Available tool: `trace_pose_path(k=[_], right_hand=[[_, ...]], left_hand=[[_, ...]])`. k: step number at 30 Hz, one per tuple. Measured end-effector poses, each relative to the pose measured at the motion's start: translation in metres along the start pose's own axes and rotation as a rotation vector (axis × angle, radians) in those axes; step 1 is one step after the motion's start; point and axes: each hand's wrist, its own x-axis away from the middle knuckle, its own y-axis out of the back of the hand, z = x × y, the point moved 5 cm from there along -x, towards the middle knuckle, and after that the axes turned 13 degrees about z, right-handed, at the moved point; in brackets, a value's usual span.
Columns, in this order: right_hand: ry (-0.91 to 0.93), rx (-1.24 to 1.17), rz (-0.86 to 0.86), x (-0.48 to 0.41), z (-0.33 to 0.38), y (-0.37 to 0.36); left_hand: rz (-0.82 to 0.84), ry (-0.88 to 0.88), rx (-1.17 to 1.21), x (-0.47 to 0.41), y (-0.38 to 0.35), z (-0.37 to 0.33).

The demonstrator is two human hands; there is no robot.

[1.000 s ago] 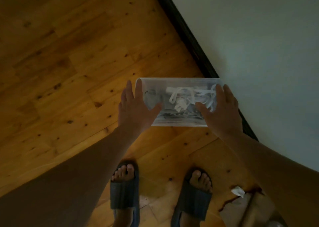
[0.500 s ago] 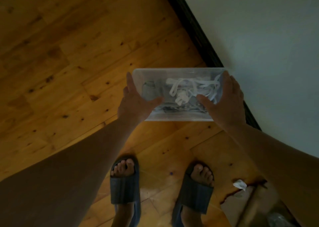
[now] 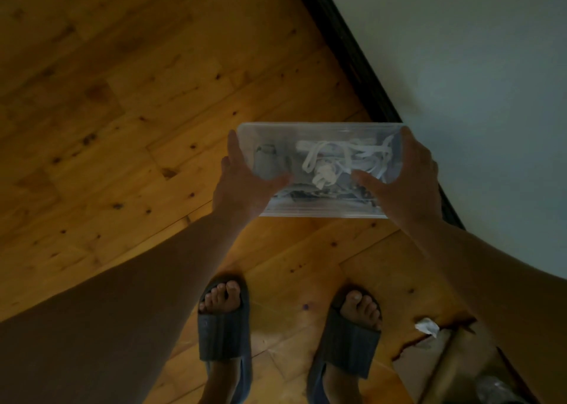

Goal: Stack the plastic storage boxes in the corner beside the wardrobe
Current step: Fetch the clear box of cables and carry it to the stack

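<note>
While the left hand [image 3: 242, 185] grips one short end and the right hand [image 3: 411, 182] grips the other, thumbs laid over the top, the clear rectangular plastic storage box [image 3: 322, 139] hangs between them above the wooden plank floor [image 3: 122, 127]. It is close to the black skirting board [image 3: 352, 53] and the pale wall [image 3: 460, 65]. Tangled white cords [image 3: 310, 158] and grey items [image 3: 265, 165] show inside. Below it stand feet in grey slide sandals [image 3: 224, 330], and a crumpled white paper scrap [image 3: 427, 327] lies to their right.

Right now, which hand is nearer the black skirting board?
Right. The right hand grips the clear plastic storage box at the end beside the black skirting board; the left hand grips the far end, over wooden floor.
</note>
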Motion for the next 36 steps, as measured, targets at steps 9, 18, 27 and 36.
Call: trace_pose_path(k=[9,18,27,36], right_hand=[[0.030,0.008,0.010,0.010,0.014,-0.003],[0.043,0.025,-0.009,0.031,0.058,0.025],[0.042,0.114,0.012,0.057,0.116,0.058],[0.057,0.150,0.004,0.090,0.196,0.105]], left_hand=[[-0.004,-0.005,0.033,0.016,0.013,0.003],[-0.080,-0.062,0.012,0.050,0.050,-0.015],[-0.140,-0.108,0.046,0.098,0.101,-0.032],[-0.206,-0.124,0.073,0.156,0.163,-0.055]])
